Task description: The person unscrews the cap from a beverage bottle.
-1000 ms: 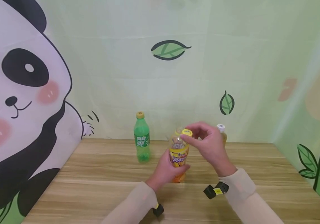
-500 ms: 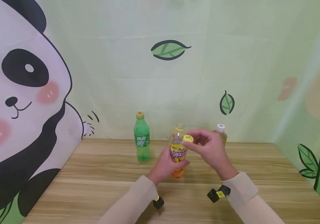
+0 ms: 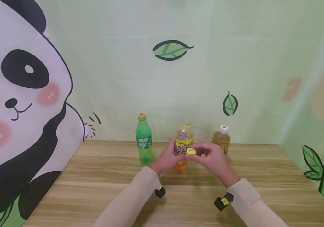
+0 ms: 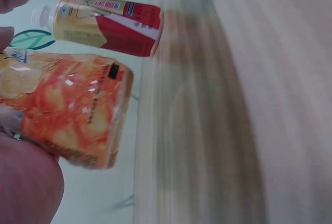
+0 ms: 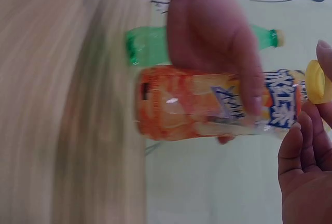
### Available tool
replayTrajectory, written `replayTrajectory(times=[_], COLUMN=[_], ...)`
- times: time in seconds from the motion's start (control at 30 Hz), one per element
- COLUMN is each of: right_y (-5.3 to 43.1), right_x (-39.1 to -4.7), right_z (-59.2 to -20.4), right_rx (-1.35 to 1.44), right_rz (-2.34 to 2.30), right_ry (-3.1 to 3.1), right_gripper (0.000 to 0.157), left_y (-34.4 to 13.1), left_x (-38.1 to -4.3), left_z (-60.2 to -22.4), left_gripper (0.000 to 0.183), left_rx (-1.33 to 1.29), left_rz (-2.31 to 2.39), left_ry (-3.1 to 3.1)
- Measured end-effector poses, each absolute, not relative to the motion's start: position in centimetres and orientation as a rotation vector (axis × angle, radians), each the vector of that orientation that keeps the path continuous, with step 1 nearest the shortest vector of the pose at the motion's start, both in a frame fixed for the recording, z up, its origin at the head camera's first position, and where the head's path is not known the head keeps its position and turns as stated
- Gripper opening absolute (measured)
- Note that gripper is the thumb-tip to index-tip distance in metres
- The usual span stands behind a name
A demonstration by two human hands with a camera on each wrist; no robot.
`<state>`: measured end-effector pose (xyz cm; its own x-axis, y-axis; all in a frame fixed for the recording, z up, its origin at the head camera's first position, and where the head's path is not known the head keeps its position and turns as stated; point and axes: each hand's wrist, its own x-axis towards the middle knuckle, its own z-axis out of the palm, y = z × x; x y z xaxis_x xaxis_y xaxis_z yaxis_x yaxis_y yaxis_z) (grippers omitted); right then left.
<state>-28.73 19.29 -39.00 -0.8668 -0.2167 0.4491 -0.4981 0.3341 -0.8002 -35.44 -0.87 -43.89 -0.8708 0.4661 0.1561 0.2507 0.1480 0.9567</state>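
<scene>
My left hand (image 3: 166, 159) is wrapped around a plastic iced tea bottle (image 3: 183, 137) with a yellow and orange label. The bottle stands upright near the middle of the table, its base close over the wood, and its clear neck is bare of a cap. Between thumb and fingertips, my right hand (image 3: 215, 157) pinches a yellow bottle cap (image 3: 191, 151), held in front of the label. In the right wrist view the yellow cap (image 5: 314, 81) overlaps the upper part of the bottle (image 5: 181, 102). The orange lower label (image 4: 72, 105) fills the left of the left wrist view.
A green soda bottle (image 3: 143, 135) with a yellow cap stands back left on the wooden table (image 3: 99, 186). Behind my right hand is a brown drink bottle (image 3: 221, 138), white-capped, with a gold and red label (image 4: 109, 24). A panda-printed cloth (image 3: 116, 78) hangs behind.
The iced tea bottle has moved away from me and slightly right in the left hand. The right hand has lifted the yellow cap off the neck and lowered it.
</scene>
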Motion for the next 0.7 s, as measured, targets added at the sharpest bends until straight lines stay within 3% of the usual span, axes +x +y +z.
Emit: replayTrajectory(times=[0.43,0.7], right_y=[20.7,20.1], right_x=[-30.8,-31.6], right_z=[-43.0,-44.2], right_rx=[0.566,0.629], right_rz=[1.495,1.38], right_ry=[-2.576,-2.674], right_gripper=[0.035,0.03], left_y=[-0.3,0.0], left_x=[-38.0,-38.8], left_z=[-43.2,-43.1], left_gripper=[0.072,0.073], left_rx=[0.724,0.729], left_rz=[1.676,1.677], left_ry=[2.318,2.367])
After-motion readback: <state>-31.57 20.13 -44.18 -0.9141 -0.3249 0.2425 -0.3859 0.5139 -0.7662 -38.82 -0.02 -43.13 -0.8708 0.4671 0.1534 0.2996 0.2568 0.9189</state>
